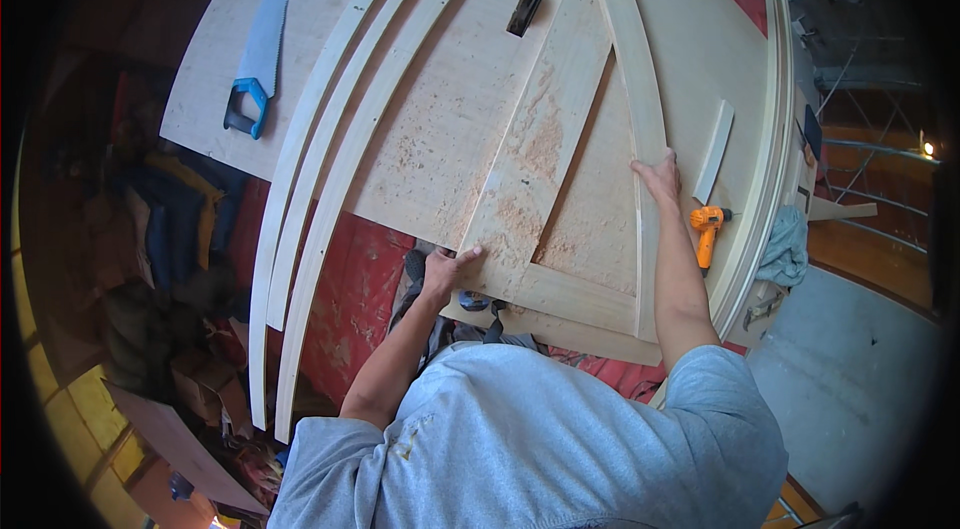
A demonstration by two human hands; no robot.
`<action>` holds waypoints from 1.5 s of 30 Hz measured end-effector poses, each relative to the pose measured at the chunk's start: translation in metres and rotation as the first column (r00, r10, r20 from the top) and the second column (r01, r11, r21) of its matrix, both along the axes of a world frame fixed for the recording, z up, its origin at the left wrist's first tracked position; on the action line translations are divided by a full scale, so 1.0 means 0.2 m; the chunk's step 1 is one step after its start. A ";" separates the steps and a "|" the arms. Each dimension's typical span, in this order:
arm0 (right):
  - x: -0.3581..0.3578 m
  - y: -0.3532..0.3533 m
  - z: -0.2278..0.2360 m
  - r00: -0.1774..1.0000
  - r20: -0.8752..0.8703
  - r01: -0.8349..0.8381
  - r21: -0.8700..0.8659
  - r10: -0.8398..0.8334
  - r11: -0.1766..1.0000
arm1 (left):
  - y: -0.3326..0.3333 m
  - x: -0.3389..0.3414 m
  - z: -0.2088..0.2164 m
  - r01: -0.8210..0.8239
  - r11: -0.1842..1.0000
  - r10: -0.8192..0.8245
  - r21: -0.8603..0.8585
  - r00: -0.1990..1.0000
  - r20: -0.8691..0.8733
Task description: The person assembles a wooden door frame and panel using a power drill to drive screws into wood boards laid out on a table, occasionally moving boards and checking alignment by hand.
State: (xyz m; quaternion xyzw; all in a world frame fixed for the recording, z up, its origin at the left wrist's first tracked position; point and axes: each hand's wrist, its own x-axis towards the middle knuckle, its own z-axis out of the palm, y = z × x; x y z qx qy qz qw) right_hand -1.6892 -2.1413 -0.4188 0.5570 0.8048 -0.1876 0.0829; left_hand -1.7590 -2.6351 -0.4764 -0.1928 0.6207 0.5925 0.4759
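Observation:
A pale wooden frame lies in front of me, made of a wide board (560,119), a long strip (648,119) on the right and a crosspiece (580,297) at the near end. Sawdust and shavings cover much of the wide board. My left hand (445,274) grips that board's near left corner, thumb on top, the other fingers mostly hidden. Farther up on the right, my right hand (657,177) is closed over the strip, thumb on its inner side. A dark, narrow hand plane (526,7) rests beyond the board.
Beneath lies a large plywood sheet (410,129). Several long curved strips (345,129) cross its left, beside a blue-handled handsaw (258,59). Right of my arm are an orange drill (706,234), a short offcut (714,151), stacked long strips (775,129) and a bluish cloth (785,247).

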 end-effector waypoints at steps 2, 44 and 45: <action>0.00 -0.01 0.01 1.000 -0.002 0.004 -0.005 -0.004 1.000 | 0.00 0.00 -0.01 -0.018 1.000 0.018 0.017 1.000 0.001; 0.20 -0.15 -0.05 0.986 -0.151 -0.066 0.017 0.068 0.998 | 0.03 -0.01 0.08 -0.024 1.000 0.025 0.019 0.998 -0.055; 0.22 -0.19 -0.04 0.983 -0.170 -0.069 0.020 0.071 0.997 | 0.02 -0.01 0.07 -0.042 0.998 0.044 0.036 0.997 -0.060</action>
